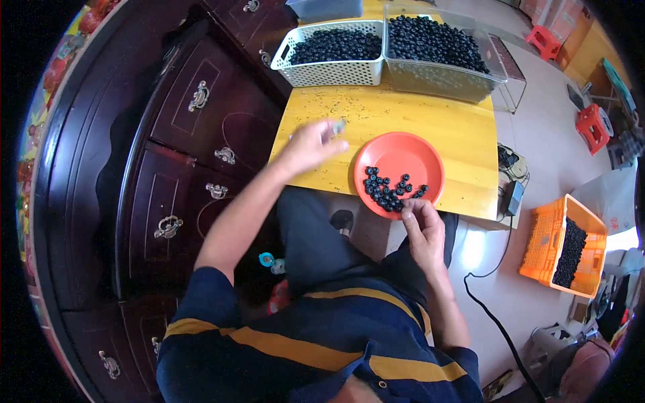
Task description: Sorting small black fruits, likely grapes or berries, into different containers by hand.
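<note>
An orange-red plate [405,153] rests at the near edge of the yellow table, partly overhanging it. Small black round pieces [384,195], some with a visible centre hole, lie in its near half. My right hand [425,232] is at the plate's near rim, thumb and index finger closed together beside the pieces; what they pinch is hard to make out. Left of the plate, my left hand [310,149] hovers above the table, thumb apart from the fingers. A small greenish patch shows at its fingertip, blurred, and I cannot tell what it is.
A white perforated basket [336,74] and a clear bin [440,84], both full of black pieces, stand at the table's back. Tiny dark bits dot the yellow table [463,144]. Dark drawers [191,101] flank the left. An orange crate [537,245] sits right, near a black cable [494,319].
</note>
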`<state>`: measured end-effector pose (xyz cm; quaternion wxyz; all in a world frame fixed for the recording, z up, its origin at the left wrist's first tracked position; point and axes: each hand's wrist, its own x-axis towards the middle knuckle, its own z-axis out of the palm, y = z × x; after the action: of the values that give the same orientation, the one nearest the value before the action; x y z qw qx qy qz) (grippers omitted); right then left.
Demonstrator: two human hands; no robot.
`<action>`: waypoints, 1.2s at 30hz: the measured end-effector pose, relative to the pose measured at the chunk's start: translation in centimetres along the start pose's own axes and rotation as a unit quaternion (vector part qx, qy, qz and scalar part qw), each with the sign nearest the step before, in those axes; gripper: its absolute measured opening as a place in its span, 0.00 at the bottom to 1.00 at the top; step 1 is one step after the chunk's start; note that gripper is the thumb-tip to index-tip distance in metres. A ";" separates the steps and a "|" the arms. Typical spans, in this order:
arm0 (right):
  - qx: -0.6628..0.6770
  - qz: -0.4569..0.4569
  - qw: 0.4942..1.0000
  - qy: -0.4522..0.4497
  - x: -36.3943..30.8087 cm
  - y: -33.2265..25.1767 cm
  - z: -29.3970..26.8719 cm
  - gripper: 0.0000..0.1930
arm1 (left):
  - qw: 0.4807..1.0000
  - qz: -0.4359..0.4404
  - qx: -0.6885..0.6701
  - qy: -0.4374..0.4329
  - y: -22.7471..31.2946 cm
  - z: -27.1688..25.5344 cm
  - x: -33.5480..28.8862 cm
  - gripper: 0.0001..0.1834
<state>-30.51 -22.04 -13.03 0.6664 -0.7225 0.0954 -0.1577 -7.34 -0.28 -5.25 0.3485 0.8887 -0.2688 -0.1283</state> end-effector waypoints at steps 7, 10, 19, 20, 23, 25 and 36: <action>-0.342 -0.220 0.913 -0.034 4.7 -2.2 -0.6 0.17 | 0.985 -0.057 -0.151 0.055 -5.4 10.7 -6.1 0.28; -0.434 -0.256 0.862 -0.056 5.9 -0.4 -0.6 0.19 | 0.970 -0.091 -0.215 0.068 -4.7 12.4 -6.5 0.30; -0.412 -0.248 0.869 -0.115 5.7 0.8 -0.7 0.10 | 0.941 -0.105 -0.305 0.105 -4.0 14.7 -5.3 0.33; -0.410 -0.242 0.871 -0.122 5.5 0.5 -0.8 0.10 | 0.938 -0.112 -0.313 0.099 -4.0 14.7 -5.3 0.32; -0.422 -0.252 0.861 -0.129 4.8 -0.5 -1.2 0.13 | 0.923 -0.117 -0.354 0.095 -3.8 14.8 -5.3 0.32; -0.419 -0.261 0.861 -0.125 4.5 -0.4 -1.4 0.15 | 0.914 -0.118 -0.377 0.095 -4.5 15.2 -5.2 0.32; -0.440 -0.249 0.856 -0.112 4.8 0.8 -0.9 0.11 | 0.913 -0.070 -0.393 0.082 -4.9 15.2 -4.9 0.28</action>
<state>-26.31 -24.61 -13.30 0.2240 -0.9526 -0.1037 -0.1781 -15.84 -2.87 -19.42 0.6803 0.7042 -0.1040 -0.1744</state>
